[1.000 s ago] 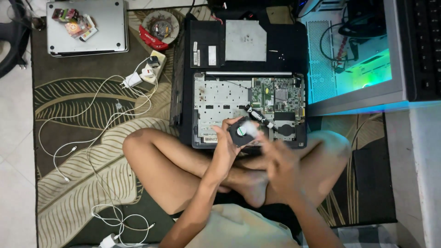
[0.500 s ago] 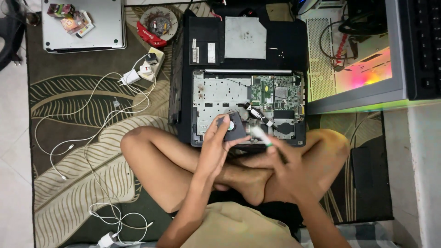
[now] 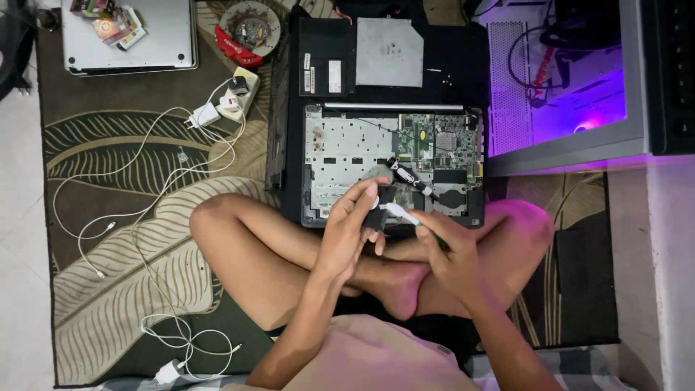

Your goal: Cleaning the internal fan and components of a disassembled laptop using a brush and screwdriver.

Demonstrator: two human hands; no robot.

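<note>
The opened laptop (image 3: 394, 163) lies on the rug (image 3: 123, 239) near its far edge, its circuit board bare. A slip of the tool could scratch that board, or the small part could fall into the case. The left hand (image 3: 347, 235) is clamped on a small dark part (image 3: 378, 213) just above the laptop's near edge. The right hand (image 3: 452, 253) is closed around a thin white tool (image 3: 402, 213), and its tip touches the part.
</note>
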